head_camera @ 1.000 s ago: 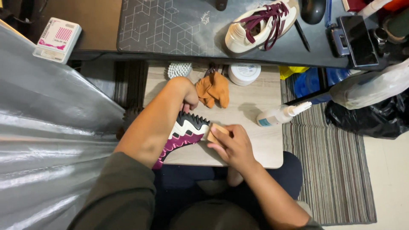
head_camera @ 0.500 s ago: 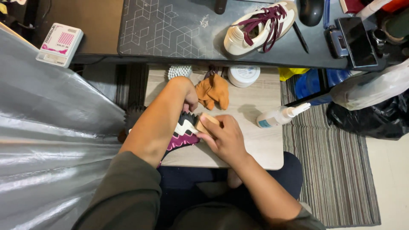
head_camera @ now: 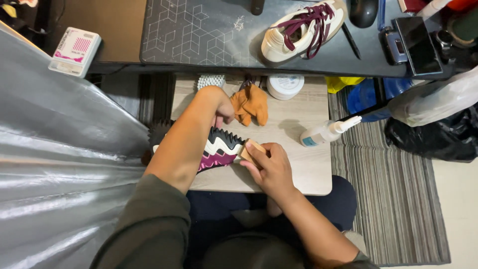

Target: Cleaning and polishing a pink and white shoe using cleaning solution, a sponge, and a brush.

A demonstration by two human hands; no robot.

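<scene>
Step in hand, as judged: scrubbing of sole. Black, white and magenta zigzag-soled shoe (head_camera: 219, 149) lay sole-up at 9 o'clock on pale wooden bench (head_camera: 303, 169). Left hand (head_camera: 219, 104) pinned it, grip clenched on shoe. Right hand (head_camera: 269, 167) gripped small tan wooden-backed brush (head_camera: 250, 149), pressed at sole's 3 o'clock end. Orange glove (head_camera: 250, 103) at 12; white squeeze bottle (head_camera: 326, 133) at 3. Next stroke likely calls for firm hold, bristles kept in grooves.

Two sneakers: a cream one with maroon laces (head_camera: 303, 31) at one o'clock, a zigzag-soled one (head_camera: 221, 148) at centre. One orange glove (head_camera: 250, 103), one squeeze bottle (head_camera: 326, 133), one white jar (head_camera: 285, 85), one wooden block (head_camera: 251, 151).
</scene>
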